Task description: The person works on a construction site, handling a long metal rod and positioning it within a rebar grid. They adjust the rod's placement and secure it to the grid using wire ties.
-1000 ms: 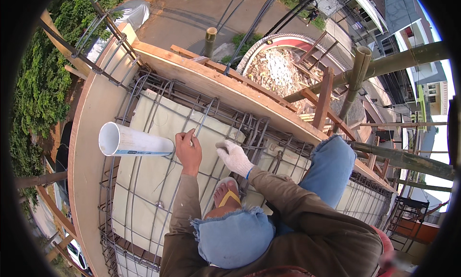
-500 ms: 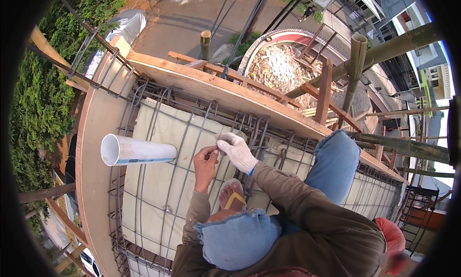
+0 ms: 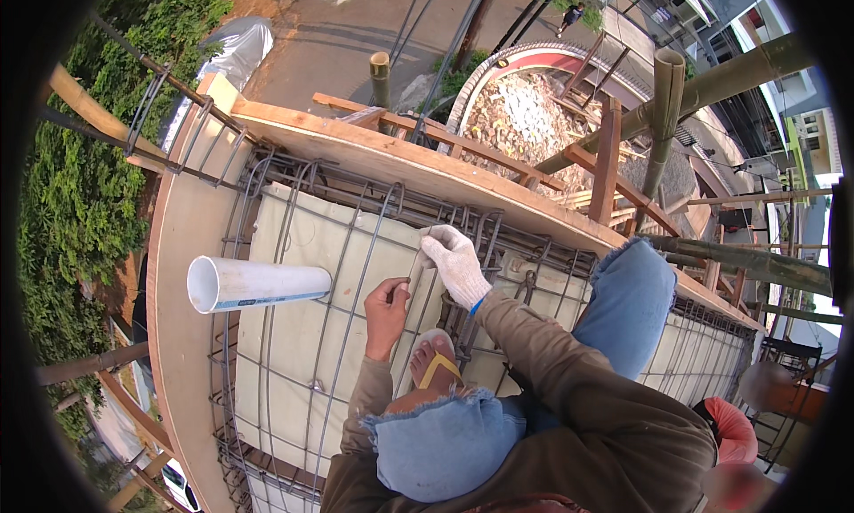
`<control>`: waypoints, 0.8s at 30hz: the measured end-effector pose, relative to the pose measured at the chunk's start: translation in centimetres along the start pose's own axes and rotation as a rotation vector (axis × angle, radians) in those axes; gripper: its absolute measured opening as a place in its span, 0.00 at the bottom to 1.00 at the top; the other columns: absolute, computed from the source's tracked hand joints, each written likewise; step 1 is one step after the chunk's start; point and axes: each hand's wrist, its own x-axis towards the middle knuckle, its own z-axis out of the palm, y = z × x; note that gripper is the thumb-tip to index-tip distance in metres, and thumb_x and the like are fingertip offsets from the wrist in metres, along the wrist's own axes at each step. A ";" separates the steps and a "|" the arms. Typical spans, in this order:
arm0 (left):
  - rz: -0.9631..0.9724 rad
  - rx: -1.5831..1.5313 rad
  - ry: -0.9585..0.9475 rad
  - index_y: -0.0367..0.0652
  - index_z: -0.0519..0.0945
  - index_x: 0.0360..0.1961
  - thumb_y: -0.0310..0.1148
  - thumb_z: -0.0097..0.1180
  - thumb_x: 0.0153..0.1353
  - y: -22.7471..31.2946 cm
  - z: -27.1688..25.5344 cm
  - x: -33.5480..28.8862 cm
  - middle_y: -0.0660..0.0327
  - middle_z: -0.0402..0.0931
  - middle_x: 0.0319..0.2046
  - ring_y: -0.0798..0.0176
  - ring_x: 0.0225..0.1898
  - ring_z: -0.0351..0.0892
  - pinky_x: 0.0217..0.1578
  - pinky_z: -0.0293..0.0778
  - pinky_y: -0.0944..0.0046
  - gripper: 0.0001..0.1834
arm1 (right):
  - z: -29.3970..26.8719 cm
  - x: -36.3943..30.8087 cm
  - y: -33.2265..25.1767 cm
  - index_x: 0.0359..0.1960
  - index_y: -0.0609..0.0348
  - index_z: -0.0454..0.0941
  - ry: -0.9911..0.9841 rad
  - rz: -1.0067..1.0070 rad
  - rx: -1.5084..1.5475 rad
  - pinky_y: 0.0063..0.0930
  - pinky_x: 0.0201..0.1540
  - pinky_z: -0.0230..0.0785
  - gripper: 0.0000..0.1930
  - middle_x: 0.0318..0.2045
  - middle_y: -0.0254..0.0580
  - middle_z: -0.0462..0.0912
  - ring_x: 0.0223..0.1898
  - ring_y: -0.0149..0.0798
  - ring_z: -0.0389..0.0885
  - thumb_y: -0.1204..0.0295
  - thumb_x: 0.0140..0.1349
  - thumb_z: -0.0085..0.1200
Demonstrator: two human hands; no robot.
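Note:
My bare left hand (image 3: 386, 317) is closed in a pinch, fingertips on the lower end of a thin wire (image 3: 414, 268). Just above and to its right, my right hand (image 3: 455, 262), in a white knitted glove, pinches the wire's upper part. Both hands are over a grid of steel rebar (image 3: 356, 233) that lies above a pale panel (image 3: 307, 224). To their left a white plastic pipe (image 3: 267, 284) stands up through the grid, its round mouth toward me. My sandalled foot (image 3: 434, 363) rests on the grid just below my hands.
A wooden formwork board (image 3: 391, 161) borders the far side, another board (image 3: 182, 317) the left. Bamboo poles (image 3: 663, 121) and timber props (image 3: 608, 161) rise beyond. Far below lie a road (image 3: 347, 32) and a round bed of rubble (image 3: 520, 113). Another person's red sleeve (image 3: 734, 431) shows at lower right.
My gloved right hand has moved slightly up and right, away from the left hand, so the gap between them is wider. The view has shifted a little.

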 end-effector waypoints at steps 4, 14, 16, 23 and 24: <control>0.067 -0.029 -0.027 0.34 0.84 0.45 0.30 0.57 0.70 0.3 0.3 0.2 0.64 0.80 0.27 0.78 0.22 0.70 0.23 0.66 0.74 0.10 | -0.3 0.5 -0.2 0.48 0.60 0.80 0.002 -0.024 -0.007 0.23 0.39 0.77 0.10 0.35 0.33 0.82 0.35 0.26 0.81 0.69 0.71 0.56; 0.131 0.058 -0.036 0.33 0.83 0.45 0.29 0.56 0.71 0.6 -0.8 0.1 0.64 0.80 0.32 0.73 0.30 0.75 0.33 0.72 0.71 0.10 | -0.6 0.7 -0.8 0.43 0.61 0.79 -0.070 0.036 0.108 0.23 0.35 0.72 0.07 0.32 0.34 0.82 0.31 0.26 0.78 0.72 0.69 0.56; 0.069 0.074 -0.041 0.33 0.84 0.45 0.30 0.56 0.71 1.0 -1.1 0.1 0.64 0.80 0.31 0.73 0.30 0.74 0.33 0.72 0.71 0.10 | -0.4 0.6 -1.0 0.43 0.61 0.79 -0.065 0.056 0.189 0.22 0.34 0.72 0.06 0.32 0.34 0.82 0.31 0.26 0.78 0.72 0.69 0.56; 0.052 0.128 -0.073 0.31 0.83 0.46 0.31 0.57 0.71 1.0 -1.9 -0.7 0.62 0.81 0.32 0.72 0.30 0.75 0.33 0.72 0.71 0.12 | -0.2 1.4 -1.9 0.43 0.61 0.79 0.010 -0.029 0.046 0.23 0.31 0.71 0.09 0.30 0.32 0.81 0.29 0.25 0.77 0.69 0.67 0.56; 0.104 0.154 -0.070 0.31 0.83 0.46 0.31 0.57 0.71 0.9 -2.0 -0.8 0.61 0.81 0.32 0.72 0.30 0.75 0.32 0.72 0.71 0.12 | -0.2 1.4 -2.0 0.43 0.61 0.79 0.011 -0.035 0.054 0.23 0.31 0.70 0.09 0.29 0.32 0.81 0.29 0.25 0.77 0.69 0.67 0.56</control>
